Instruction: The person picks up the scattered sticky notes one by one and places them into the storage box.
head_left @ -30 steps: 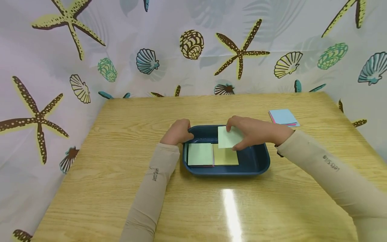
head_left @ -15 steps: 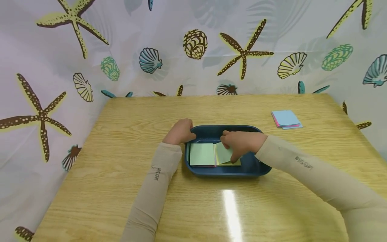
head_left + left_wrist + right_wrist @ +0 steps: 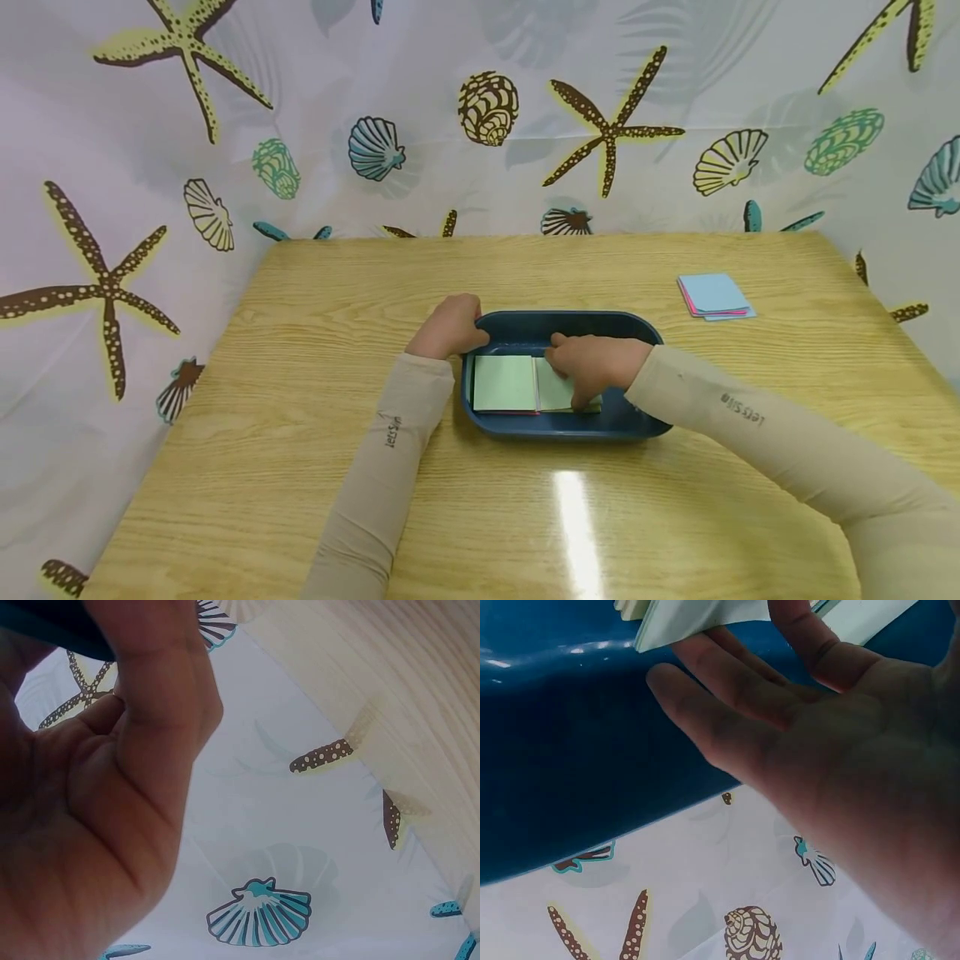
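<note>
A dark blue plastic tray (image 3: 633, 417) stands on the wooden table with two stacks of square paper inside. The left stack (image 3: 505, 383) is topped in pale green, with a pink edge showing at its front. Beside it, my right hand (image 3: 600, 365) holds a pale green paper square (image 3: 553, 388) between thumb and fingers, lying flat over the yellowish stack. From the right wrist, that paper (image 3: 705, 619) shows between thumb and fingers. My left hand (image 3: 448, 327) grips the tray's left rim; in the left wrist view its curled fingers (image 3: 157, 697) meet the blue edge.
At the back right of the table (image 3: 337, 283) lies a stack of paper squares (image 3: 715, 293), light blue on top with pink beneath. A white curtain (image 3: 420, 192) printed with shells and starfish hangs behind and beside the table.
My right hand has brought the pale green paper down and left onto the yellow stack, turning it into line. The left hand has stayed on the tray's rim.
</note>
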The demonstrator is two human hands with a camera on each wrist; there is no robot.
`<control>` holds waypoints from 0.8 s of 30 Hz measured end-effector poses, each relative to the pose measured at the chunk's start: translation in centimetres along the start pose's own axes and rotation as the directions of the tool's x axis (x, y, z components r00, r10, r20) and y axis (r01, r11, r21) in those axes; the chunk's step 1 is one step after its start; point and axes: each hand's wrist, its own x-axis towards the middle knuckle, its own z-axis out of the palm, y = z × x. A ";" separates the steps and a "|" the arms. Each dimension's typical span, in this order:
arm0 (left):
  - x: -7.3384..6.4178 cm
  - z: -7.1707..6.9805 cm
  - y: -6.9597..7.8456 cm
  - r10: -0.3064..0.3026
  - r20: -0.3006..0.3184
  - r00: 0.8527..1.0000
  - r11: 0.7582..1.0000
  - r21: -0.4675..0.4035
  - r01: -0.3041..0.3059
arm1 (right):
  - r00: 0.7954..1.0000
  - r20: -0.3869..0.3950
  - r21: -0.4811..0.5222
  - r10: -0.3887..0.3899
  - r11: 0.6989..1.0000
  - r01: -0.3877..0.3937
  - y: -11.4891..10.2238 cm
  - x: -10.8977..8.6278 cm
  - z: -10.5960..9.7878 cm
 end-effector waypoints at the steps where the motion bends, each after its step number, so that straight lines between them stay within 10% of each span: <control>1: 0.0 0.0 0.0 -0.001 0.002 1.000 1.000 0.001 0.001 | 1.000 -0.005 -0.004 -0.003 1.000 0.003 0.0 0.0 0.1; 24: -0.1 -0.1 0.4 -0.022 0.023 0.999 1.000 0.022 0.022 | 0.978 -0.118 0.102 -0.173 0.977 0.185 2.0 -1.1 -0.5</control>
